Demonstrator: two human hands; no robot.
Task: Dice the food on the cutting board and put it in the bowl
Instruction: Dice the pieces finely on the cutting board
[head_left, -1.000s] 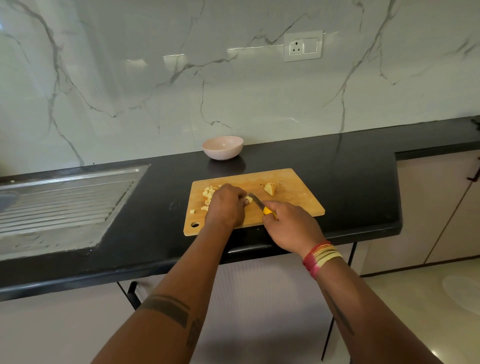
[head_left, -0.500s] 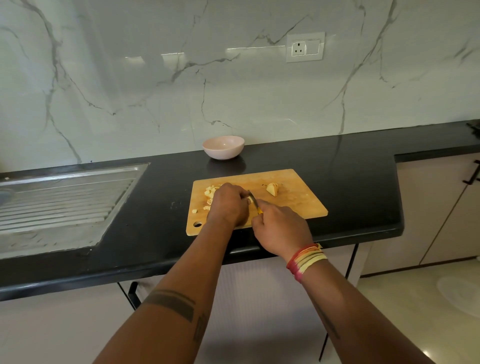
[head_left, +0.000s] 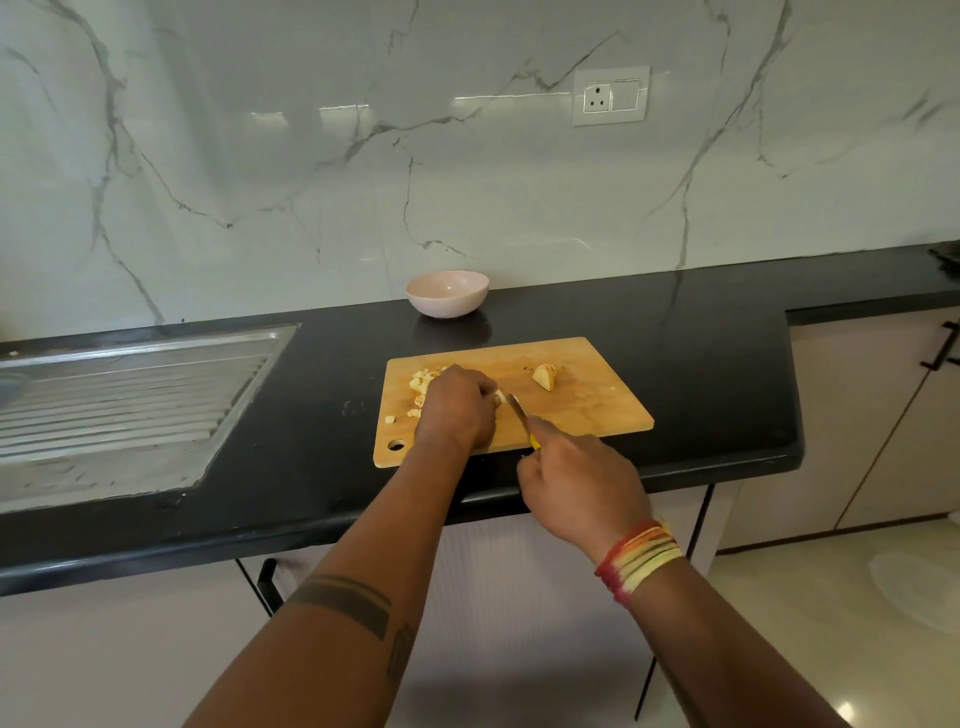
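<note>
A black kitchen counter (head_left: 701, 364) runs under a marble wall. Nearest, the right hand (head_left: 579, 483) wraps a yellow-handled knife (head_left: 519, 413), whose blade slants up and left toward the left hand (head_left: 457, 408). That hand curls over a small pale piece (head_left: 500, 397) on the cutting board (head_left: 597, 410), just left of the blade tip. Diced bits (head_left: 421, 382) lie beyond, an uncut wedge (head_left: 544, 375) sits to the right, and the bowl (head_left: 447, 293) stands farther back.
</note>
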